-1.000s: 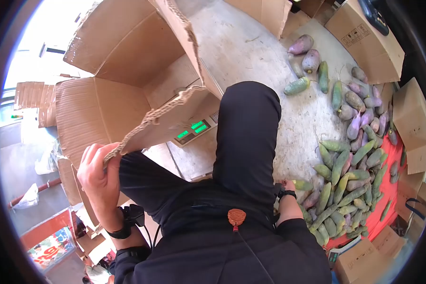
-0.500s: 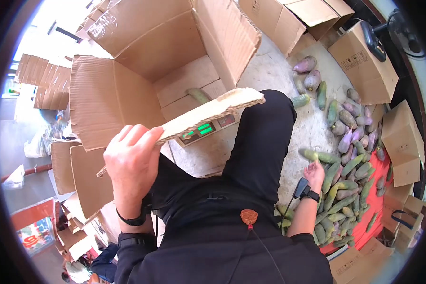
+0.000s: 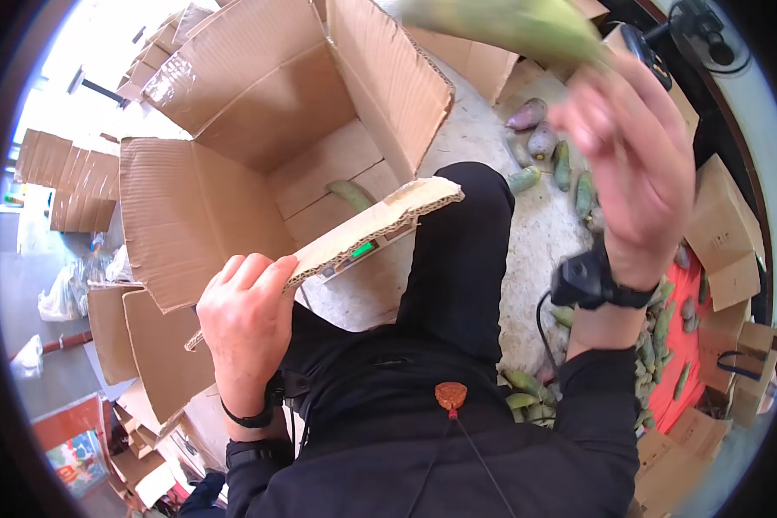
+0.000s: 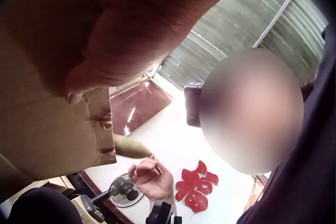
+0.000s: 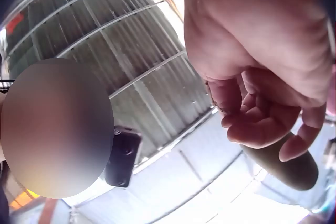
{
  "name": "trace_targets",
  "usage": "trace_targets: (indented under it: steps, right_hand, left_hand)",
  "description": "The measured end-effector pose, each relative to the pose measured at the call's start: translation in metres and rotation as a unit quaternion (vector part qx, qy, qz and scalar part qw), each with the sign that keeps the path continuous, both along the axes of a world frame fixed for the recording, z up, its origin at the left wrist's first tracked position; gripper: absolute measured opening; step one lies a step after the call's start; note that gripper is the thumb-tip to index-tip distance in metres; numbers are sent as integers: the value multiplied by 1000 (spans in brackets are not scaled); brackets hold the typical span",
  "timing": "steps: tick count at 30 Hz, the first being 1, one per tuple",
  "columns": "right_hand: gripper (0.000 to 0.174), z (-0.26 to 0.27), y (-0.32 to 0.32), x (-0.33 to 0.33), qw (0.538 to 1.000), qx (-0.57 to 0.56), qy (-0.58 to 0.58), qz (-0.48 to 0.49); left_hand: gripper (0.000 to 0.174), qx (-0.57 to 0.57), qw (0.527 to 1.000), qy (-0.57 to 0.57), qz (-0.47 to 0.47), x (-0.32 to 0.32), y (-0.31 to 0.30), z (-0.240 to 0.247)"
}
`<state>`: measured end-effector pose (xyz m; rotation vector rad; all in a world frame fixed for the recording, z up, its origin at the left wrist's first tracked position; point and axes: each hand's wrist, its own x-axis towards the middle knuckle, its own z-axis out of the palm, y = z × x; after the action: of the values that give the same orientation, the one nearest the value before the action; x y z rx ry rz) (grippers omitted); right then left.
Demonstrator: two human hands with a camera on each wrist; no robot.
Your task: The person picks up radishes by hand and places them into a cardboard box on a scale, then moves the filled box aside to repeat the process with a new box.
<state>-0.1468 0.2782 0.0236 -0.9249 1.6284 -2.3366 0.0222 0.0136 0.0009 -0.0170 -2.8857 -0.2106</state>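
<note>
My left hand (image 3: 249, 328) grips the front flap (image 3: 375, 223) of an open cardboard box (image 3: 186, 211), fingers over its edge. A long green radish (image 3: 351, 194) lies inside the box, and the lit display of a scale (image 3: 363, 249) shows behind the flap. Raised high at the right, my right hand (image 3: 639, 164) holds another green radish (image 3: 514, 26) by one end, blurred in the head view. From the right wrist view, curled fingers cover part of this radish (image 5: 289, 169). The left wrist view shows the held radish (image 4: 131, 147) beyond the box flap.
Several purple radishes (image 3: 541, 141) and green ones lie on the floor to the right, partly over a red sheet (image 3: 678, 371). More cardboard boxes (image 3: 716, 229) line the right side. A fan (image 3: 708, 36) stands at the upper right. My bent knee (image 3: 470, 207) sits beside the box.
My right hand has risen from the pile at the right with a green radish, up towards the box side. The left hand keeps hold of the flap, which has tilted down, exposing the box's inside.
</note>
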Motion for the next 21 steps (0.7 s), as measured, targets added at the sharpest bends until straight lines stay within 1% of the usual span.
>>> trace_targets:
  steps: [2,4,5,6,7,9,10,12,13,15,16,17,19,21]
  right_hand:
    - [21,14,-31,-3,993,112,29,-30]
    - [18,2,-56,-17,968,228,96,-52]
    - [12,-2,-62,-19,918,339,194,-75]
    - [11,-10,-69,-21,881,396,248,-78]
    - [11,-21,-76,-22,862,422,273,-63]
    - [11,-43,-80,-19,773,481,400,-101]
    - [11,-47,-77,-18,774,488,390,-103]
    - [11,-50,-69,-15,851,426,305,-36]
    - [11,-50,-61,-14,852,431,293,-42]
    - [12,-52,-39,-12,935,308,175,-16]
    - [17,-62,-27,-13,960,246,124,-48]
    - [17,-67,-8,-12,960,243,117,-72]
    - [18,-106,26,-15,956,254,40,-141]
    - [14,-151,68,-7,923,340,-47,-174]
  left_hand:
    - [10,2,1000,5,-4,0,1,-1]
    - [10,5,1000,5,-9,0,0,-2]
    - [11,-1,1000,12,-6,0,-2,-3]
    - [14,-6,1000,17,-3,0,-3,-5]
    - [14,-3,1000,10,-12,0,-4,-6]
    - [11,29,1000,2,1,-2,-3,-6]
    - [9,43,999,-15,16,-2,-1,-1]
    - [9,42,999,-13,11,-2,0,-4]
    - [10,39,999,-4,12,-3,-1,-5]
    - [10,36,999,2,-11,-4,0,-5]
    - [10,37,999,-3,6,-3,-2,-6]
    - [10,36,999,-9,24,-4,-3,-7]
    - [10,39,999,-35,7,-5,-3,-8]
    - [11,19,999,-14,21,-5,-4,-10]
